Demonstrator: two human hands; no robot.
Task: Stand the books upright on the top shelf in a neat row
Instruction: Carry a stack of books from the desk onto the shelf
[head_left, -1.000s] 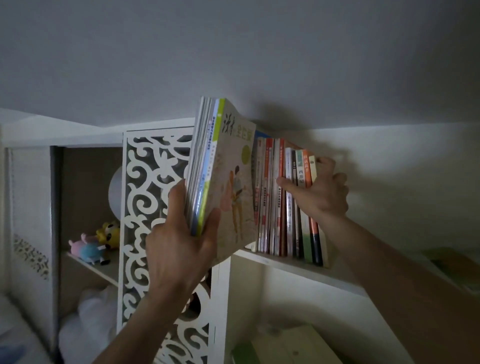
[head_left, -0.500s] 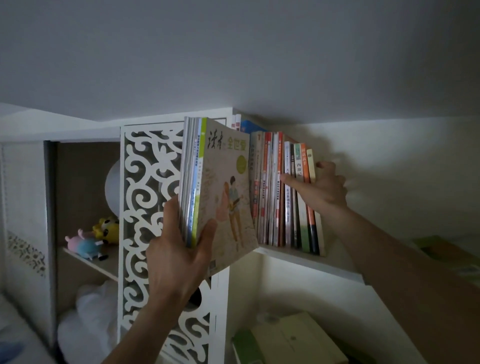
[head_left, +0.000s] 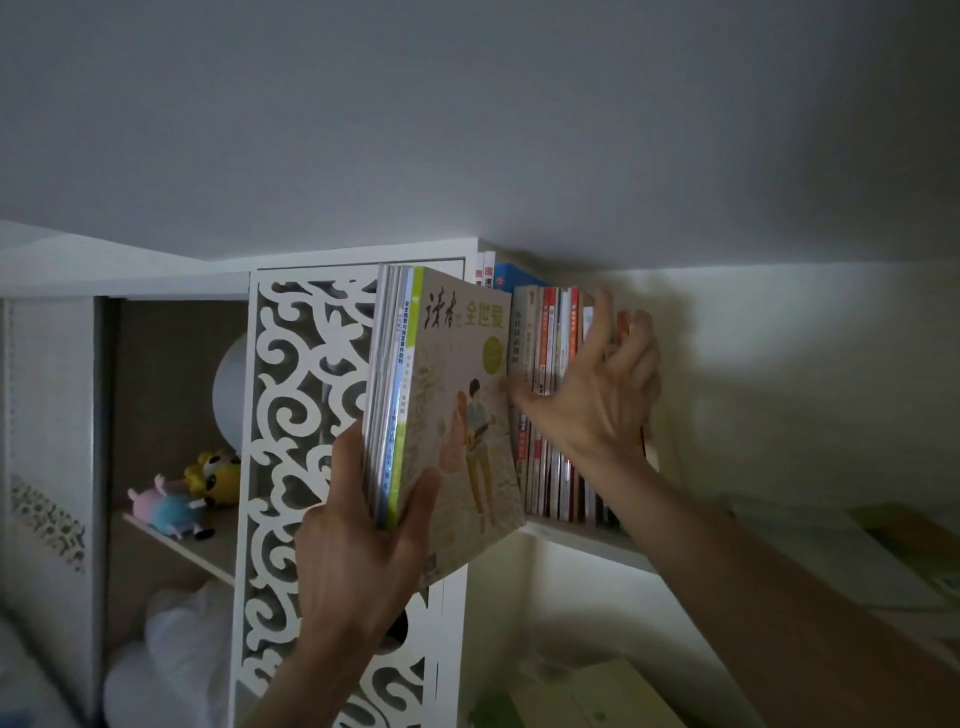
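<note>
At frame centre, the top shelf (head_left: 582, 535) carries upright books (head_left: 550, 415), steadied by the right hand (head_left: 597, 395), fingers spread open. The left hand (head_left: 363, 540) grips a magazine stack (head_left: 441, 415); inserting it beside them likely comes next.

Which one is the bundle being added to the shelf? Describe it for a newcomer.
Find the white fretwork panel; just right of it the left hand grips a stack of thin magazines. Unlike the upright row of books, it overhangs the shelf edge, its beige illustrated cover facing out.
</note>
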